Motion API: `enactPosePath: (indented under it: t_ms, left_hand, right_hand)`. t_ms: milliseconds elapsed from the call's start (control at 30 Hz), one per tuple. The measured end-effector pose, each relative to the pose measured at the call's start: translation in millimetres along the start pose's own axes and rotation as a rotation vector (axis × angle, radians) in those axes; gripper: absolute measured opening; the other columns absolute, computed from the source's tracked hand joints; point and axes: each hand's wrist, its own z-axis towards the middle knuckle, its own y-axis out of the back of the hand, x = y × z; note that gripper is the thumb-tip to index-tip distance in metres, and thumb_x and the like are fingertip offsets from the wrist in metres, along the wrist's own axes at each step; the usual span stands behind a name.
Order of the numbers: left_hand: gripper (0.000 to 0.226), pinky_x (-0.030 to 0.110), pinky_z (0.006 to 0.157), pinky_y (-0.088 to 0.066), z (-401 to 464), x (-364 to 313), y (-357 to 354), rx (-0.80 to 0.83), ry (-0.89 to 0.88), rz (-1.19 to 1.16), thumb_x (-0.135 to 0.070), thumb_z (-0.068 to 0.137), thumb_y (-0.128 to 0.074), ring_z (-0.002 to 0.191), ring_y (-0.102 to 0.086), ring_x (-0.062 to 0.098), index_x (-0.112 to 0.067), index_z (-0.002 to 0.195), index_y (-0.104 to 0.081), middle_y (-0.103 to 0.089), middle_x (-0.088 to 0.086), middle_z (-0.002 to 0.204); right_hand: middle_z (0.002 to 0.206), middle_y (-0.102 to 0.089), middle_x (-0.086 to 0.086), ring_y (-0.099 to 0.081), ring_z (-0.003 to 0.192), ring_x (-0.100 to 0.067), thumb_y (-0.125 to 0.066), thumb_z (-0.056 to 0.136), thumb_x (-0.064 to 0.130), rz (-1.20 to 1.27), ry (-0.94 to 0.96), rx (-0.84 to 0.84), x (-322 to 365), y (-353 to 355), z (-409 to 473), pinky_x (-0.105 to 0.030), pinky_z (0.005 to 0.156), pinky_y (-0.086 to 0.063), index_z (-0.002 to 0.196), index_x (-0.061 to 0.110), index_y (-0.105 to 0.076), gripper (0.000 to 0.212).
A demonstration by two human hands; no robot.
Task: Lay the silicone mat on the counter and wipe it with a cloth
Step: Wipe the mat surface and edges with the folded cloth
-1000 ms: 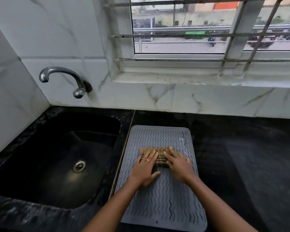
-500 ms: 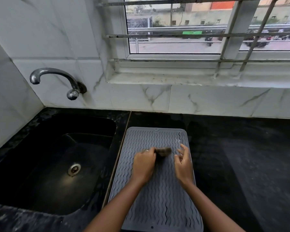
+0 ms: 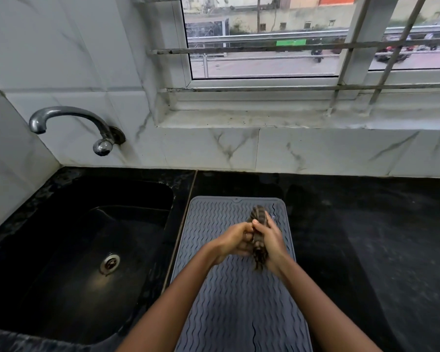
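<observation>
A grey silicone mat (image 3: pixel 214 224) with a wavy ribbed pattern lies flat on the black counter (image 3: pixel 366 237), just right of the sink. Above its upper middle, a brown striped cloth (image 3: pixel 259 217) is bunched upright between both hands. My left hand (image 3: pixel 235 240) grips it from the left, a ring on one finger. My right hand (image 3: pixel 273 237) closes on it from the right. The cloth's frayed lower end (image 3: pixel 259 261) hangs below the hands, and its middle is hidden by my fingers.
A black sink (image 3: pixel 87 250) with a metal drain (image 3: pixel 109 262) sits left of the mat. A chrome tap (image 3: pixel 69 123) juts from the marble wall above it. A barred window (image 3: pixel 290 47) and sill run along the back.
The cloth was pressed flat on the mat under both hands. The left hand lifted it, and now both hands hold it bunched up above the mat.
</observation>
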Motion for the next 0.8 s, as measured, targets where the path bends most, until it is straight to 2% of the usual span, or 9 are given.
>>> enactPosePath:
  t_ms: [67, 133, 200, 267, 367, 467, 533, 700, 800]
  left_hand:
    - [0.033, 0.029, 0.078, -0.05, 10.7, -2.2, 4.1, -0.056, -0.05, -0.003, -0.032, 0.098, -0.036, 0.098, -0.067, 0.011, -0.03, 0.113, -0.065, -0.073, -0.006, 0.105]
    - [0.034, 0.025, 0.078, -0.046, 28.7, -1.4, 9.8, -0.19, -0.109, 0.108, -0.02, 0.099, -0.037, 0.104, -0.061, 0.008, -0.026, 0.124, -0.06, -0.067, -0.005, 0.118]
    - [0.044, 0.028, 0.089, -0.045, 51.1, 1.5, 18.4, -0.289, -0.137, 0.372, -0.012, 0.098, -0.037, 0.114, -0.052, 0.01, -0.023, 0.14, -0.044, -0.048, 0.003, 0.143]
    - [0.056, 0.039, 0.114, -0.028, 70.8, 2.3, 25.4, -0.315, -0.135, 0.646, -0.009, 0.097, -0.038, 0.141, -0.029, 0.02, -0.021, 0.15, -0.025, -0.023, 0.004, 0.158]
    - [0.063, 0.04, 0.119, 0.0, 95.1, 9.8, 29.7, -0.274, -0.082, 0.939, -0.017, 0.1, -0.036, 0.149, 0.003, 0.022, -0.015, 0.153, 0.0, 0.006, 0.004, 0.162]
    - [0.064, 0.039, 0.117, 0.009, 108.6, 26.9, 27.3, -0.273, 0.005, 1.031, -0.029, 0.103, -0.027, 0.147, 0.016, 0.021, -0.013, 0.15, 0.013, 0.018, 0.006, 0.159]
    - [0.063, 0.038, 0.117, 0.011, 111.0, 34.1, 27.6, -0.291, -0.008, 1.039, -0.031, 0.103, -0.023, 0.146, 0.018, 0.02, -0.012, 0.15, 0.014, 0.019, 0.006, 0.159]
    - [0.063, 0.039, 0.118, 0.01, 109.8, 35.1, 30.8, -0.288, -0.039, 1.063, -0.032, 0.103, -0.022, 0.147, 0.017, 0.02, -0.011, 0.15, 0.014, 0.019, 0.006, 0.159]
    - [0.062, 0.039, 0.118, 0.01, 107.5, 30.7, 29.4, -0.265, -0.023, 1.063, -0.031, 0.103, -0.022, 0.147, 0.017, 0.019, -0.012, 0.15, 0.015, 0.019, 0.005, 0.159]
  right_hand:
    - [0.124, -0.061, -0.017, -0.063, 0.105, -0.032, -0.051, 0.093, 0.009, 0.11, -0.041, -0.133, 11.6, -0.9, 12.9, -0.047, 0.091, -0.051, 0.141, 0.023, -0.039, 0.052]
    - [0.13, -0.056, -0.017, -0.06, 0.109, -0.032, -0.048, 0.094, 0.004, 0.078, 0.023, -0.313, 28.0, -1.0, 28.6, -0.043, 0.088, -0.051, 0.143, 0.02, -0.036, 0.053]
    - [0.139, -0.046, -0.011, -0.056, 0.113, -0.028, -0.049, 0.092, 0.002, -0.185, 0.17, -0.428, 41.4, -1.7, 43.9, -0.034, 0.088, -0.049, 0.146, 0.023, -0.031, 0.061]
    - [0.147, -0.035, -0.005, -0.049, 0.12, -0.025, -0.049, 0.09, -0.002, -0.574, 0.372, -0.445, 47.7, -2.6, 54.6, -0.028, 0.091, -0.043, 0.147, 0.024, -0.029, 0.066]
    - [0.156, -0.022, -0.005, -0.035, 0.132, -0.03, -0.047, 0.084, -0.009, -1.138, 0.55, -0.238, 40.9, -1.6, 73.7, -0.039, 0.106, -0.038, 0.149, 0.023, -0.025, 0.076]
    - [0.159, -0.013, -0.007, -0.01, 0.145, -0.033, -0.042, 0.09, -0.007, -1.609, 0.577, 0.039, 16.4, -1.9, 92.9, -0.041, 0.119, -0.01, 0.15, 0.019, -0.019, 0.069]
    - [0.158, -0.018, -0.009, -0.009, 0.145, -0.032, -0.038, 0.094, 0.0, -1.714, 0.682, 0.072, 8.0, -3.5, 101.3, -0.038, 0.118, -0.002, 0.148, 0.015, -0.024, 0.058]
    - [0.148, -0.041, -0.004, -0.034, 0.135, -0.031, -0.042, 0.098, 0.027, -1.788, 0.774, 0.288, 41.3, 21.1, 117.7, -0.045, 0.109, -0.033, 0.138, 0.028, -0.045, 0.04]
    - [0.137, -0.052, -0.008, -0.048, 0.12, -0.029, -0.045, 0.097, 0.03, -1.918, 0.711, 0.248, 63.9, 52.1, 123.1, -0.042, 0.099, -0.042, 0.136, 0.029, -0.047, 0.039]
